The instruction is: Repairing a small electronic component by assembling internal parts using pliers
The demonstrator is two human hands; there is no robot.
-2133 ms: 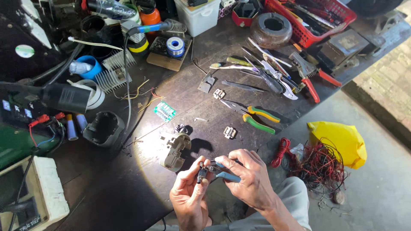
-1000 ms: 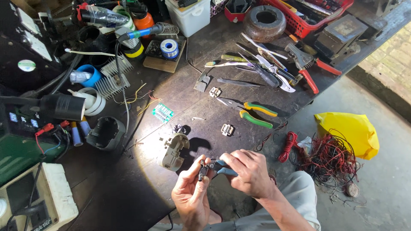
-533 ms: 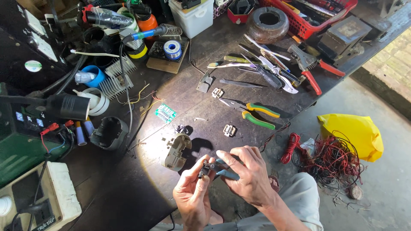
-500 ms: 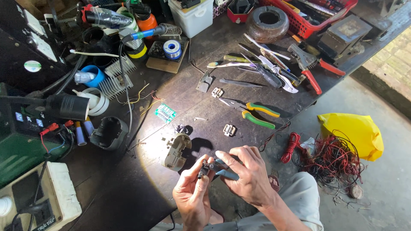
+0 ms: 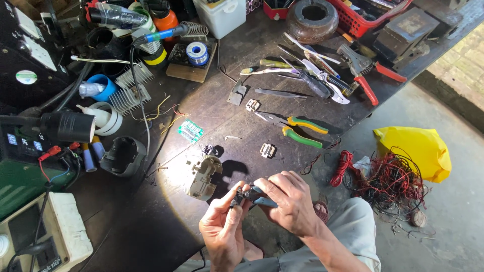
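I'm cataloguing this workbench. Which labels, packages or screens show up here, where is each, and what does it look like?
Round sticker: far left on a black box, white with green.
Display panel: left edge, dark device with small blue-lit windows.
Yellow plastic bag: on the floor at right, crumpled.
White container: top centre, boxy.

Both hands bare: no gloves, rings or watch on left hand [image 5: 222, 232] or right hand [image 5: 290, 202]. Forearms bare up to the frame edge, no sleeves showing. Light grey trousers [image 5: 353, 234], thin fabric, creased over the right knee; second grey patch at bottom edge under the left hand. Sandal strap [image 5: 319, 208] visible beside the right wrist, reddish-brown.
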